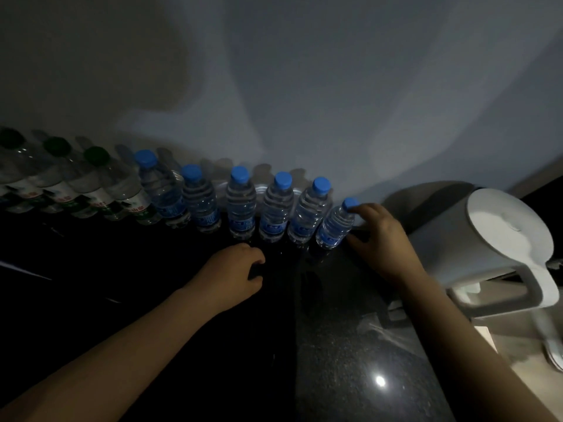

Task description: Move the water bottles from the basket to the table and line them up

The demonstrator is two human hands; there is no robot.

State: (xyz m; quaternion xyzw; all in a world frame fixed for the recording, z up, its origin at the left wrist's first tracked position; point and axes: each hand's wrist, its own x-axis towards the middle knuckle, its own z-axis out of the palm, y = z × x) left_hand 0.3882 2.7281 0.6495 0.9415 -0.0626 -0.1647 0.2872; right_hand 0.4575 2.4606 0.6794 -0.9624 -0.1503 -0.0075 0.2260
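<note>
The dark, speckled stone table (350,345) ran along a pale wall (304,71), and every place below is told from the white kettle (499,251) at the table's right end. A row of water bottles stood against the wall left of the kettle: six blue-capped bottles (240,205) nearer to it, then green-capped bottles (91,184) farthest from it (dim and partly cut off by the frame edge). The last blue-capped bottle (335,226), just beside the kettle, stood on the table. The right hand (380,239), between that bottle and the kettle, was spread, a fingertip touching the bottle's cap and the thumb near its base. The left hand (237,269), farther from the kettle, rested loosely curled on the table, holding nothing.
</note>
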